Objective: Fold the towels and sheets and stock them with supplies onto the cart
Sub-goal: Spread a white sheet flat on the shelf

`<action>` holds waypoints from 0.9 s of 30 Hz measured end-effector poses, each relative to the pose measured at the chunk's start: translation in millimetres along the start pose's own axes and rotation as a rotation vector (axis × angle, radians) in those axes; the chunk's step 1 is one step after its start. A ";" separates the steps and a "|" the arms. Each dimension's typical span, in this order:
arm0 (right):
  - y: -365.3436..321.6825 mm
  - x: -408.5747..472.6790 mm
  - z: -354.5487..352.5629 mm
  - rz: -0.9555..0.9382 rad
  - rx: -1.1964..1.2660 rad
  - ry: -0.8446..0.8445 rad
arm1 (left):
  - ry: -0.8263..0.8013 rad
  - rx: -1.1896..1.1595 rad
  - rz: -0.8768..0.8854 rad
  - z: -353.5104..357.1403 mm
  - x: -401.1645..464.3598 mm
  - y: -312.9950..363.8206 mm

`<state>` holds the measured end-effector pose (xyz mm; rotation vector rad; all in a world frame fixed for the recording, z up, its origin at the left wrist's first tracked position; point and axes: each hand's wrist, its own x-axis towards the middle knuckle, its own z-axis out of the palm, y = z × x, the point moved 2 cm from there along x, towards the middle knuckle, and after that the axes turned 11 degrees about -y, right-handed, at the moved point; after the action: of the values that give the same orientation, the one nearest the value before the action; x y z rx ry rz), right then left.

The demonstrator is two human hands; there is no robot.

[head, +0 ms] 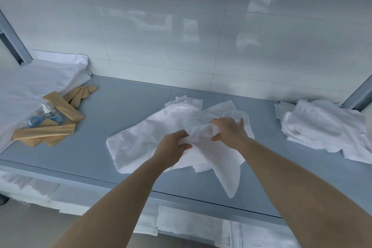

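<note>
A crumpled white towel (141,143) lies in the middle of the grey cart shelf (124,102). My left hand (171,148) grips a bunched fold of it near its centre. My right hand (229,131) grips the same bunch from the right, fingers curled into the cloth. A pile of white cloths (320,127) sits at the right end of the shelf. At the left end lie folded white sheets (36,78), several tan paper sachets (60,119) and small clear bottles with blue caps (43,117).
A glossy white tiled wall (181,36) backs the shelf. Grey uprights stand at the far left (14,42) and far right (358,94). More white linen (191,225) shows on a lower shelf below the front edge.
</note>
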<state>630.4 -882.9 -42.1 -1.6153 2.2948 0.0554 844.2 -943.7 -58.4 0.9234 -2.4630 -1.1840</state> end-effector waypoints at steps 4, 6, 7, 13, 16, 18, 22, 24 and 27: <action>3.9 -10.1 -7.4 -0.015 0.041 0.021 | -0.025 0.026 0.017 -10.2 -0.5 9.1; 4.2 -19.9 -11.4 -0.008 0.063 0.096 | -0.021 0.040 0.040 -15.1 1.2 18.3; 4.7 -25.0 -11.0 -0.016 0.098 0.155 | -0.013 0.045 0.055 -17.2 2.4 23.1; -10.2 -86.3 28.7 -0.097 0.517 0.262 | 0.004 0.072 0.123 -17.4 7.5 47.8; -12.5 -95.8 54.0 -0.021 0.453 0.272 | 0.019 0.070 0.172 -13.1 8.5 59.9; -11.1 -103.3 54.5 0.048 0.464 0.434 | 0.033 0.090 0.189 -9.3 7.8 62.1; 1.7 -125.5 30.8 0.135 0.446 0.577 | 0.043 0.240 0.224 1.8 -0.7 58.1; 9.7 -140.3 10.6 0.136 0.421 0.641 | 0.027 0.291 0.308 9.6 -6.5 58.0; 19.7 -159.0 -14.6 0.116 0.367 0.661 | -0.008 0.268 0.407 19.2 -12.0 64.3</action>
<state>656.4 -734.7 14.8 -1.4405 2.6383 -0.9449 816.4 -894.3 -20.6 0.4366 -2.6844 -0.7373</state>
